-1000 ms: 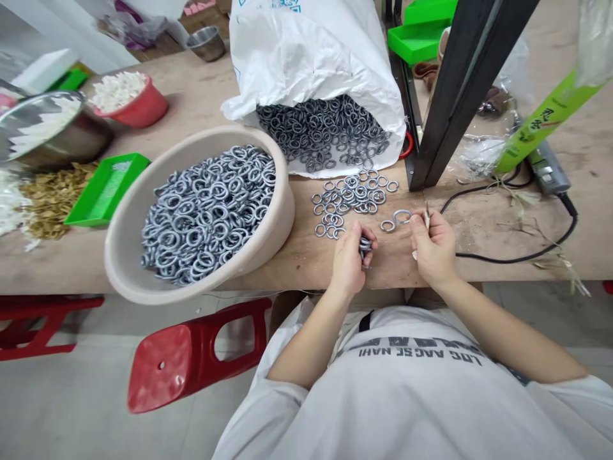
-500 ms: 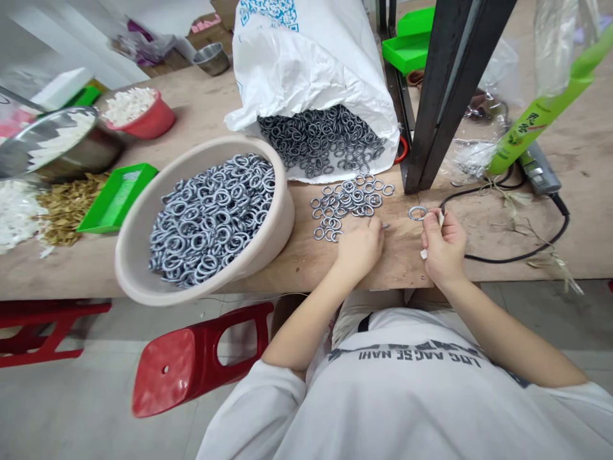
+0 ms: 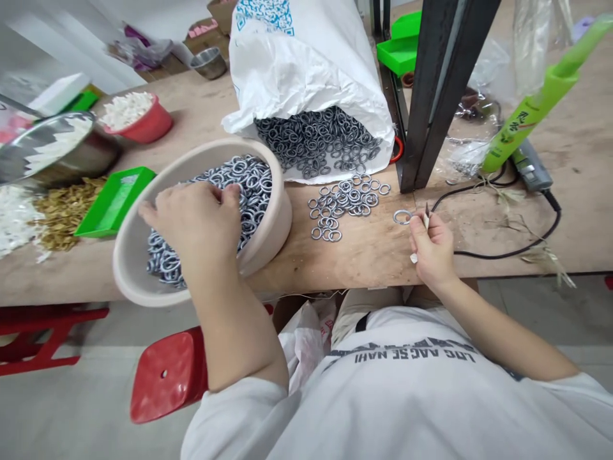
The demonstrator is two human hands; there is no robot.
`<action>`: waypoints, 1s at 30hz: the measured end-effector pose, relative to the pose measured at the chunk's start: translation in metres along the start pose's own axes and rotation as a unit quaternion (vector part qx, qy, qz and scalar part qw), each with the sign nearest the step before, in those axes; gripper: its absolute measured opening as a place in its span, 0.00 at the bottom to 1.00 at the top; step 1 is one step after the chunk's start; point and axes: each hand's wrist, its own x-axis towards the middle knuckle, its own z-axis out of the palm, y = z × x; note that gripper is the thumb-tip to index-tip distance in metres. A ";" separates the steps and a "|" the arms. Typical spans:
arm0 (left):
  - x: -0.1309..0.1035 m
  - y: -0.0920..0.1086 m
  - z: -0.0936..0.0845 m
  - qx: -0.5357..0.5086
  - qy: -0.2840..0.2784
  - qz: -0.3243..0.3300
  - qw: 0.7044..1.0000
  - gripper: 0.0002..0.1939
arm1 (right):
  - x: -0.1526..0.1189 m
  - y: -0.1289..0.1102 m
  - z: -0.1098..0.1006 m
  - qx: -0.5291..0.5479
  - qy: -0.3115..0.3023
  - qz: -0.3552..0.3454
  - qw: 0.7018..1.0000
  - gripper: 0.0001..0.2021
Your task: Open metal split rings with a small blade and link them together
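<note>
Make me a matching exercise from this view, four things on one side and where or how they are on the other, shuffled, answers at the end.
1. Left hand
2. Right hand
3. White sack
4. Red stool

A. Open, darker rings at its mouth
B. Over a tub of rings
C. Lower than the tabletop
D. Pinching a thin pale object

Pairs: 1-B, 2-D, 3-A, 4-C

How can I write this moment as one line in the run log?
left hand: over tub of grey rings, grasp hidden | right hand: pinching slim dark-tipped item, one ring at fingertips | table: loose rings beside tub
</note>
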 end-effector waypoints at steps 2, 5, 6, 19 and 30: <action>-0.015 0.015 -0.002 -0.088 0.047 0.010 0.995 0.17 | -0.003 -0.004 0.003 0.008 -0.007 -0.006 1.000 0.14; -0.064 0.062 -0.004 -0.334 0.048 0.050 0.940 0.12 | -0.013 -0.011 0.010 0.007 -0.027 -0.009 1.000 0.13; -0.085 0.081 -0.001 -0.435 -0.030 0.058 0.898 0.12 | -0.017 -0.013 0.013 0.004 -0.038 -0.007 0.999 0.13; -0.151 0.121 0.037 -0.735 -0.344 -0.072 0.579 0.22 | -0.017 -0.041 0.013 -0.128 -0.225 -0.191 0.947 0.13; -0.156 0.130 0.030 -0.779 -0.344 -0.215 0.478 0.27 | -0.016 -0.058 0.010 -0.281 -0.327 -0.214 0.877 0.14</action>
